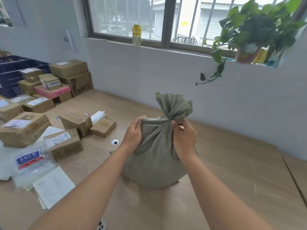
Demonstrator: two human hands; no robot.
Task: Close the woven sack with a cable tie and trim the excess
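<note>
Sack [156, 156] neck gathered between left hand [133, 134] and right hand [183, 138].

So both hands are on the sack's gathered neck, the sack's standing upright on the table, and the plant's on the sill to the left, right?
Not quite: the head view shows the plant on the sill to the right. The rest holds: the left hand and right hand are at the gathered neck of the sack, upright on the table.

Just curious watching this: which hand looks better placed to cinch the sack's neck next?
Probably the right hand: its grip is already pinched at the gathered neck of the woven sack, while the left hand holds the shoulder beside it.
</note>
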